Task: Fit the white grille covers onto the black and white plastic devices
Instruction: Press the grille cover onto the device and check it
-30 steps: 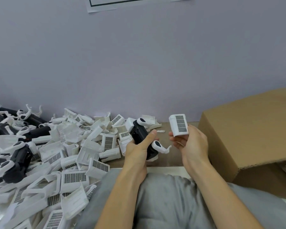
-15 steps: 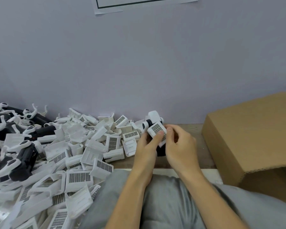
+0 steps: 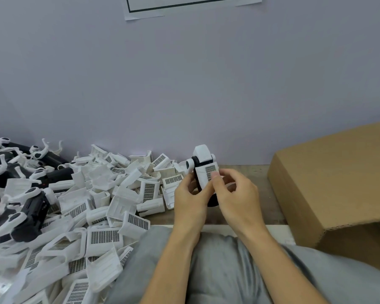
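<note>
I hold a black and white plastic device (image 3: 201, 157) upright above the table's middle. My left hand (image 3: 190, 198) grips its lower body from the left. A white grille cover (image 3: 207, 172) lies against the device's front, and my right hand (image 3: 235, 194) pinches it there, thumb on the dark mesh. The device's lower black part is mostly hidden behind my fingers. A big heap of loose white grille covers (image 3: 103, 235) spreads over the left half of the table. Several more black and white devices (image 3: 30, 207) lie at the far left.
A brown cardboard box (image 3: 329, 178) stands at the right, its flap hanging toward me. A bare strip of wooden table (image 3: 246, 170) runs between the heap and the box. A grey wall rises close behind. My grey-clad lap fills the bottom.
My right hand brought the grille cover from the right onto the device. Both hands closed together around it and raised it slightly; the device now stands more upright.
</note>
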